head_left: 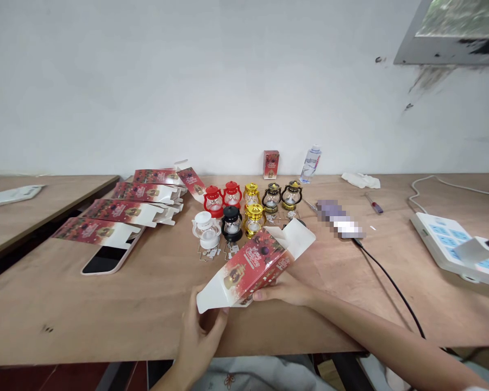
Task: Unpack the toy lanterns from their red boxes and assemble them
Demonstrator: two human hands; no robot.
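While left grip (199, 334) and right grip (285, 291) clasp red box (253, 262), long axis slanting away, rightward

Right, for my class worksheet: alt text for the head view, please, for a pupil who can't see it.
A left hand and right hand hold a tilted red Christmas box with open white end flaps. Behind it on a wooden table stand small red, gold, white and dark lanterns; overlapping red cartons lie at left, one partly covering a phone.
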